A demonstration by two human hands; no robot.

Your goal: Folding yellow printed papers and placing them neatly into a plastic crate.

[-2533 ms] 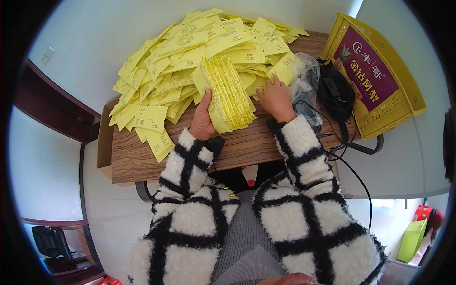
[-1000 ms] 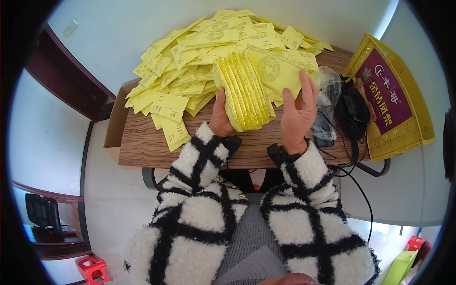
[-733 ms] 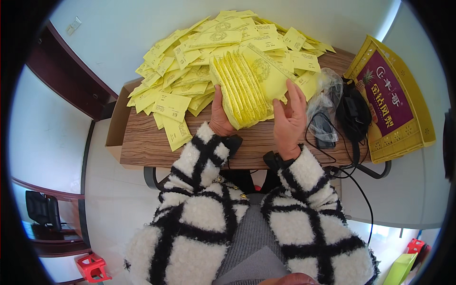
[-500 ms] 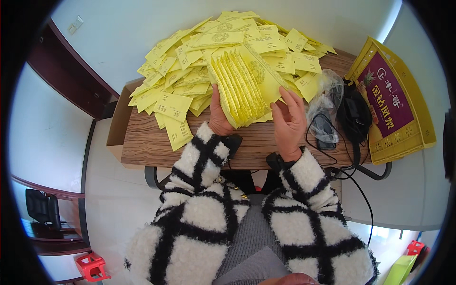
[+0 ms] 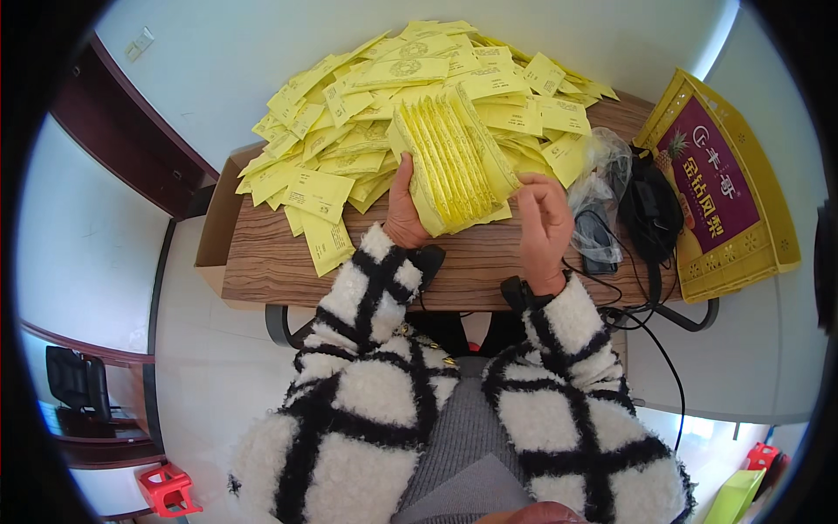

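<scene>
My left hand (image 5: pixel 406 210) grips a row of flat yellow packets (image 5: pixel 452 162) from its left side, thumb upright along the outermost packet. The packets stand on edge, pressed side by side, their crimped edges facing up. At the row's lower right, my right hand (image 5: pixel 543 231) has its thumb and forefinger closed at the corner of the rightmost packet (image 5: pixel 491 144). Its other fingers are curled. Behind the row, a large heap of similar yellow packets (image 5: pixel 327 140) spreads over the wood-grain table (image 5: pixel 271 253).
Right of my right hand lie a clear plastic bag (image 5: pixel 598 188), a dark phone-like device (image 5: pixel 600 255), a black pouch (image 5: pixel 655 210) and black cables. A yellow crate (image 5: pixel 742 253) stands at the right edge. A cardboard box (image 5: pixel 216 227) is beside the table's left end.
The rightmost packet, which was fanned outward, now lies closer against the row. The row has shifted slightly right, and my right hand has moved a little right with its fingers more curled.
</scene>
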